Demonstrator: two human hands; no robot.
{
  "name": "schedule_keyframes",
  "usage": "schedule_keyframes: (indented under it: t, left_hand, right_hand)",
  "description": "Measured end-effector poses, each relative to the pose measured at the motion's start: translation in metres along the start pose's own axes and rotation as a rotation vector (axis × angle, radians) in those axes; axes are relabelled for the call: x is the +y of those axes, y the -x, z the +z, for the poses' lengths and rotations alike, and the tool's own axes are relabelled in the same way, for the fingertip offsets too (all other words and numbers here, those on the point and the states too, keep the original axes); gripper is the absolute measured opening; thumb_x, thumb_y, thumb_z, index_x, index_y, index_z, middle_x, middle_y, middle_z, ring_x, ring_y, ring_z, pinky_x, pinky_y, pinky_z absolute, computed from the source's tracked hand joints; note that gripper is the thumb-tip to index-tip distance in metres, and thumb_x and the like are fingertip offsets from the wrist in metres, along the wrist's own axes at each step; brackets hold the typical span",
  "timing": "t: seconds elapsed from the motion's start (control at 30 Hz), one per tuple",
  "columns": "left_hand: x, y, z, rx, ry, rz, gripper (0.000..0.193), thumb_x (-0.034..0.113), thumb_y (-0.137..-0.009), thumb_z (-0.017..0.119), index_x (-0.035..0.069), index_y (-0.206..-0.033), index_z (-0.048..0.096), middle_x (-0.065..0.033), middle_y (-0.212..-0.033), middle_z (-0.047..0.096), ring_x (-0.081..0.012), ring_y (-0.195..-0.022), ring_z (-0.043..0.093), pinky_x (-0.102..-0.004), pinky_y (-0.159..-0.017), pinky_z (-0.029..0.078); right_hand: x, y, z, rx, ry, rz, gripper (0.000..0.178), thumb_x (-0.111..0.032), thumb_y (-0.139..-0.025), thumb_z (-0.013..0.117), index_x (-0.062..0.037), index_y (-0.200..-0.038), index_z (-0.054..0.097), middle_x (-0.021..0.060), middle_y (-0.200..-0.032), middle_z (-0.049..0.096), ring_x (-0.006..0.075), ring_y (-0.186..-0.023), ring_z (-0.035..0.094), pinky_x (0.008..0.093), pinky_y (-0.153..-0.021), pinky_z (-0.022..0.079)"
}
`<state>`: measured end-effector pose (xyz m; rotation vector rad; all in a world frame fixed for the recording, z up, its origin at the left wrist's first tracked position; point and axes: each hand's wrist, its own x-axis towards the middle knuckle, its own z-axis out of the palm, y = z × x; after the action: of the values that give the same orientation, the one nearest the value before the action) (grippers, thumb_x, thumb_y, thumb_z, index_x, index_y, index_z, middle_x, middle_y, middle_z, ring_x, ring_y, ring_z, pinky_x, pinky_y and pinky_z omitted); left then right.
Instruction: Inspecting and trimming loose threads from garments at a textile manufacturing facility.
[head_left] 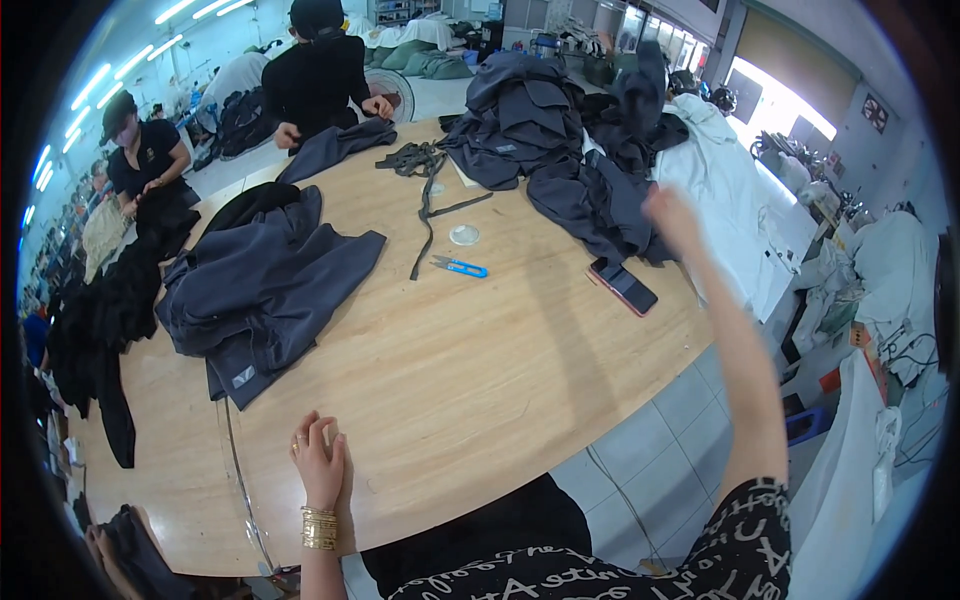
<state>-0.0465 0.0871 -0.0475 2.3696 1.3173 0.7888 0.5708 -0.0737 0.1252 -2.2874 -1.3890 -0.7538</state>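
- Left hand (320,455): nearer the person than the blue snips (460,267), it rests on the tabletop (420,400), fingers loosely bent and holding nothing, probably steadying the body.
- Right hand (670,215): to the right of the snips, beside the heap of dark clothes (525,120); it is blurred, so I cannot tell its grip or whether it touches cloth.
- The heap lies beyond and right of the snips, perhaps massed there for easy reach; a dark garment (270,300) lies spread to their left.
- Phone (624,287): right of the snips, by the heap's near edge, where dragged cloth could catch it.
- Dark straps (428,210) and a clear disc (464,235) lie just beyond the snips, cluttering that patch.
- A co-worker (318,80) stands beyond the snips, to the left.
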Motion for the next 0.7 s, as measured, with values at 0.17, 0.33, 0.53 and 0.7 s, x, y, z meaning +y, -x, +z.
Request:
schedule_keyframes:
  t: [0.17, 0.33, 0.53, 0.7]
  left_hand:
    - [-0.005, 0.003, -0.01, 0.007, 0.006, -0.028, 0.03, 0.018, -0.081, 0.06, 0.012, -0.11, 0.056, -0.0118, -0.128, 0.048, -0.0312, -0.12, 0.041, -0.0446, -0.101, 0.026]
    - [0.001, 0.001, -0.006, -0.002, 0.014, -0.036, 0.03, 0.019, -0.081, 0.061, 0.012, -0.109, 0.056, -0.0116, -0.128, 0.048, -0.0312, -0.12, 0.04, -0.0442, -0.102, 0.026]
    - [0.003, 0.001, -0.008, 0.0, 0.005, -0.04, 0.03, 0.019, -0.081, 0.061, 0.012, -0.11, 0.056, -0.0112, -0.127, 0.048, -0.0306, -0.12, 0.041, -0.0438, -0.102, 0.026]
    - [0.001, 0.0, -0.005, 0.0, 0.017, -0.048, 0.029, 0.019, -0.081, 0.061, 0.012, -0.109, 0.056, -0.011, -0.127, 0.048, -0.0304, -0.12, 0.041, -0.0436, -0.101, 0.026]
  right_hand:
    - [-0.178, 0.194, 0.084, -0.193, -0.173, 0.047, 0.042, -0.016, -0.083, 0.058, -0.0065, -0.123, 0.049, 0.0141, -0.127, 0.049, 0.0308, -0.116, 0.047, 0.0412, -0.099, 0.036]
    - [-0.2, 0.207, 0.076, -0.144, -0.214, 0.164, 0.036, -0.015, -0.082, 0.057, -0.009, -0.118, 0.052, 0.0114, -0.122, 0.051, 0.0291, -0.113, 0.049, 0.0419, -0.097, 0.037]
    - [-0.198, 0.206, 0.077, -0.141, -0.231, 0.161, 0.034, -0.015, -0.082, 0.057, -0.0091, -0.115, 0.053, 0.0102, -0.119, 0.053, 0.0284, -0.111, 0.05, 0.0426, -0.094, 0.038]
    - [-0.199, 0.206, 0.081, -0.117, -0.202, 0.148, 0.035, -0.014, -0.081, 0.057, -0.0092, -0.115, 0.053, 0.0101, -0.119, 0.053, 0.0283, -0.11, 0.05, 0.0426, -0.093, 0.038]
